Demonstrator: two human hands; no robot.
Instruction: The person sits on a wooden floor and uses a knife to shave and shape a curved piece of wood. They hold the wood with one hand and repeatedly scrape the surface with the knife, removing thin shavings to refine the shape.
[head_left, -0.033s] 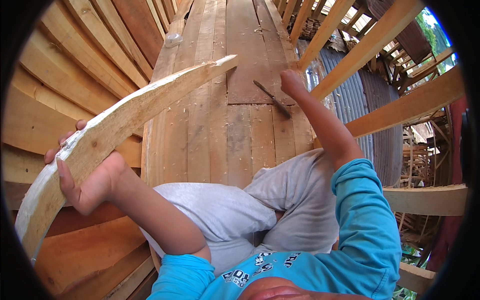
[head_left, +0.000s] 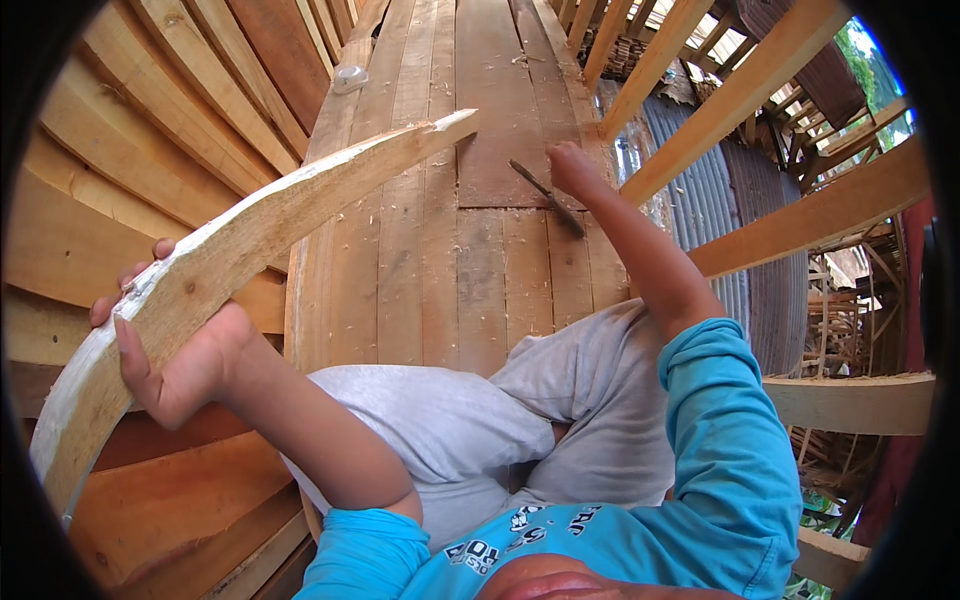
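A long curved timber [head_left: 240, 220], pale wood with a white-coated upper edge, slants from the lower left up to the middle of the floor. My left hand [head_left: 185, 370] is wrapped around its lower part, thumb on the near side and fingertips showing over the far edge. My right hand [head_left: 574, 170] is closed, held out beyond the timber's tip at the right; what it grips, if anything, is hidden. Just left of and below that hand, a narrow dark tool [head_left: 547, 199] with a thicker end lies on the planks; I cannot tell its kind.
Plank flooring [head_left: 400, 290] carries scattered wood shavings. Curved boards [head_left: 150, 110] rise on the left, and upright ribs [head_left: 740, 90] stand along the right. A small clear container [head_left: 349, 79] sits at the far left of the floor. Beyond the ribs is corrugated metal sheeting [head_left: 690, 190].
My right hand has moved slightly left and a little down, and looks less blurred. The timber and my left hand have stayed in place.
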